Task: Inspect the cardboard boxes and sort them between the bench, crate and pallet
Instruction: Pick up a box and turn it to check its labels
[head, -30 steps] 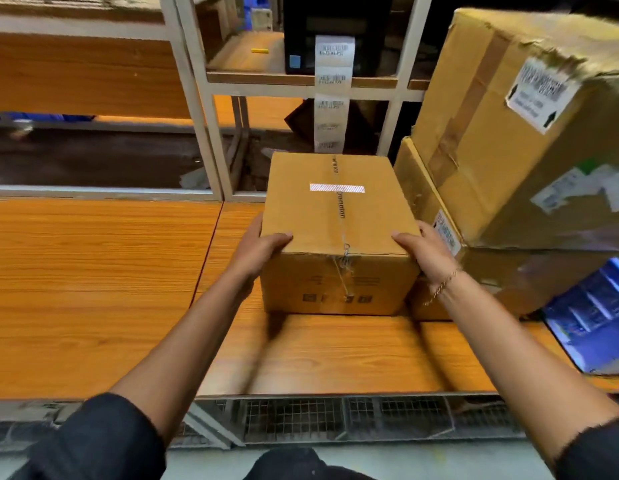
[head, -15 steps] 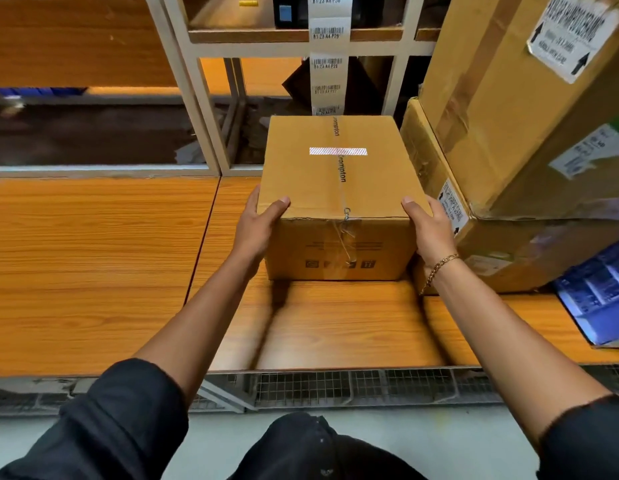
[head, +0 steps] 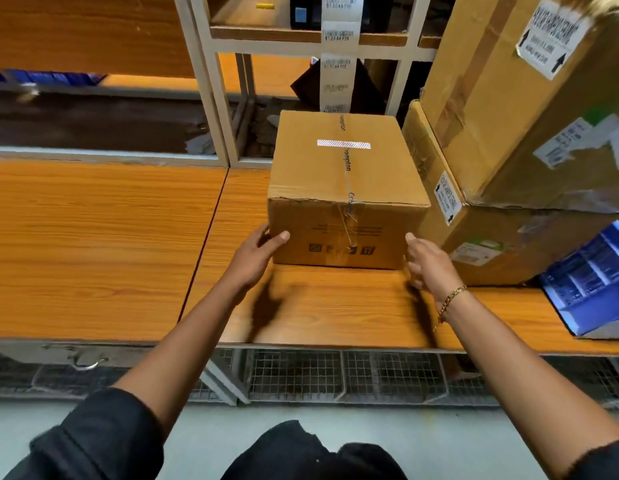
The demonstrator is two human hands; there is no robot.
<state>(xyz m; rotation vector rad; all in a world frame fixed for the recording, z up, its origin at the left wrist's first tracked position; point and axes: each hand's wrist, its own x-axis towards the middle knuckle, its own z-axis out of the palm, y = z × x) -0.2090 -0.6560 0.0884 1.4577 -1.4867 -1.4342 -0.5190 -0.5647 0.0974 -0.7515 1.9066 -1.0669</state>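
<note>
A small taped cardboard box (head: 342,161) with a silver strip on top rests on the orange wooden bench (head: 93,244). My left hand (head: 256,254) cups its lower front-left corner, thumb on the front face and fingers round the side. My right hand (head: 427,263) is at the lower front-right corner with its fingers spread; only the thumb tip reaches the box edge. A gold bracelet is on that wrist.
Two larger cardboard boxes, one (head: 509,98) stacked on the other (head: 509,244), stand tight against the small box's right side. A blue printed carton (head: 592,282) lies at the bench's right edge. A white shelf frame (head: 211,98) rises behind; wire mesh (head: 336,375) runs under the bench.
Both hands have slid down from the box's top front corners to its lower front corners. The right hand's fingers have opened. The box stays on the bench.
</note>
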